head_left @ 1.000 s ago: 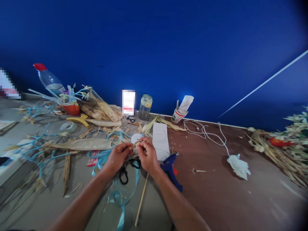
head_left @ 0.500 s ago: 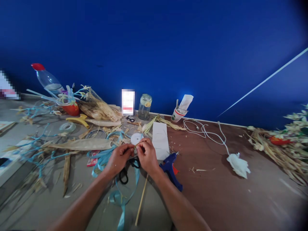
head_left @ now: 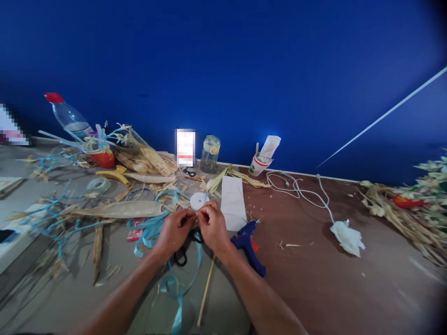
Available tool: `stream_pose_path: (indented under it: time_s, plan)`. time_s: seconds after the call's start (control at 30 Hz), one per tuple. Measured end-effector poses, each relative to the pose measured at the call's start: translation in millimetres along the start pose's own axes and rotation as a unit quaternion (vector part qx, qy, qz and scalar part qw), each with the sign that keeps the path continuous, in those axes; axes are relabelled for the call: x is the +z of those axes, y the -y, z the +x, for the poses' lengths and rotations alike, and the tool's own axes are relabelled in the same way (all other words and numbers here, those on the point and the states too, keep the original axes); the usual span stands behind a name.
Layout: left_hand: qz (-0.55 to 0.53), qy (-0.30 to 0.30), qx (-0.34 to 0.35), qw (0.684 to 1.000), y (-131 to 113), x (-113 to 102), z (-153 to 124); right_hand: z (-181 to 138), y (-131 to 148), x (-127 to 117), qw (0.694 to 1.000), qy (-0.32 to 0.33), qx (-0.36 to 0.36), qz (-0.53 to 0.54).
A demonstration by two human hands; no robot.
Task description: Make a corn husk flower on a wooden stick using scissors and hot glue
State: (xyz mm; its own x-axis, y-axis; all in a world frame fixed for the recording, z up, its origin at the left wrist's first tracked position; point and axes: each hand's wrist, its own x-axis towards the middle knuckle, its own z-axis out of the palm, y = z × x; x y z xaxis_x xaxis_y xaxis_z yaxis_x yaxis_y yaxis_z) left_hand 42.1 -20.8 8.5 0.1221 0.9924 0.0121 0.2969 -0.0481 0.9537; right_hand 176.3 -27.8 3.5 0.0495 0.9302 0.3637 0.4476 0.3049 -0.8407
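Observation:
My left hand point(head_left: 176, 231) and my right hand point(head_left: 213, 226) meet at mid-table, both closed in a pinch with fingertips almost touching. Whatever lies between them is too small to make out. Under and between the hands are black scissors point(head_left: 180, 256), partly covered. Pale blue ribbon point(head_left: 150, 231) lies in loops left of my left hand and trails toward the front edge. Just beyond the fingertips sits a white spool point(head_left: 199, 200). A thin wooden stick point(head_left: 206, 291) lies below my right wrist. Beside the right forearm rests a blue glue gun point(head_left: 249, 246).
Dried corn husks point(head_left: 120, 209) and blue-wrapped stems point(head_left: 59, 232) cover the left side. A glass jar point(head_left: 210, 156), a white cup point(head_left: 259, 165) and a tilted bottle point(head_left: 71, 116) stand along the blue wall. A white cable point(head_left: 300, 188) and crumpled tissue point(head_left: 347, 237) lie right.
The hands stay together in nearly the same place. The left fingers have shifted slightly, and the small tan piece seen between the fingertips before is harder to see now.

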Motion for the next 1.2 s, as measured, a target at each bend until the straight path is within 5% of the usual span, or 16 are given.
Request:
stream_pose_path:
  time_s: [0.17, 0.3, 0.43, 0.7, 0.9, 1.03, 1.2]
  plan:
    - [0.012, -0.019, 0.01, 1.0, -3.4, 0.9, -1.2, 1.0, 0.3, 0.3, 0.999, -0.009, 0.016, 0.027]
    - [-0.101, -0.029, -0.056, 0.993, -5.2, -0.6, 0.8, 0.9, 3.5, -1.6, 0.998, -0.02, 0.018, 0.057]
    - [-0.223, -0.033, -0.127, 0.966, -3.5, -4.7, 4.8, 0.1, 5.2, -2.3, 0.998, -0.02, 0.02, 0.059]
    - [-0.402, -0.032, -0.141, 0.904, 2.3, -10.2, 10.8, 4.6, 6.3, -12.7, 0.997, -0.01, 0.046, 0.066]
    - [-0.458, -0.036, -0.138, 0.877, -0.3, -13.0, 11.7, 7.2, 36.8, -44.7, 0.992, 0.038, 0.087, 0.088]
    - [-0.472, -0.045, -0.139, 0.87, 1.2, -14.1, 11.8, -11.8, 35.9, -78.3, 0.995, 0.044, 0.085, -0.016]
    - [-0.494, -0.064, -0.136, 0.856, 4.3, -14.6, 13.7, -67.7, -14.6, -110.9, 0.959, -0.016, 0.131, -0.251]
